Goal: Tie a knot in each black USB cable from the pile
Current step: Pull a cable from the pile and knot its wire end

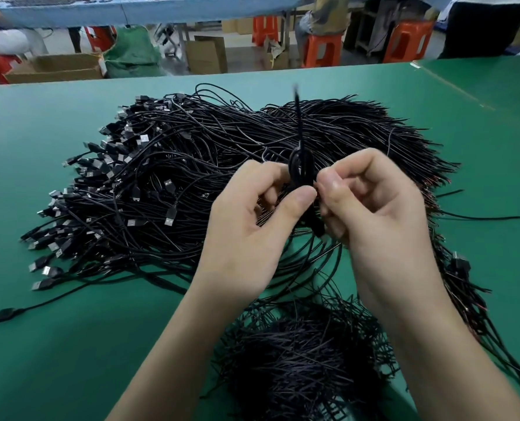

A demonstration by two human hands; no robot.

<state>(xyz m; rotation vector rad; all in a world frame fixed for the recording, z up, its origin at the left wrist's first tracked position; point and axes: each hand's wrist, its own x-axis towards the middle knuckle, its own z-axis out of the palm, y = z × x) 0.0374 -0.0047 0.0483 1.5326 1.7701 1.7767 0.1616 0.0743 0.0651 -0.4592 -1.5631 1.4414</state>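
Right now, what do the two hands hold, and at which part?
The left hand and right hand both pinch one thin black USB cable at the base of its small loop.

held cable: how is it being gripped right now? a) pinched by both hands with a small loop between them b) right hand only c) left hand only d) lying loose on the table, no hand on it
A: the left hand and the right hand both pinch the held cable, whose small loop stands between their fingertips above the pile, with one end sticking up.
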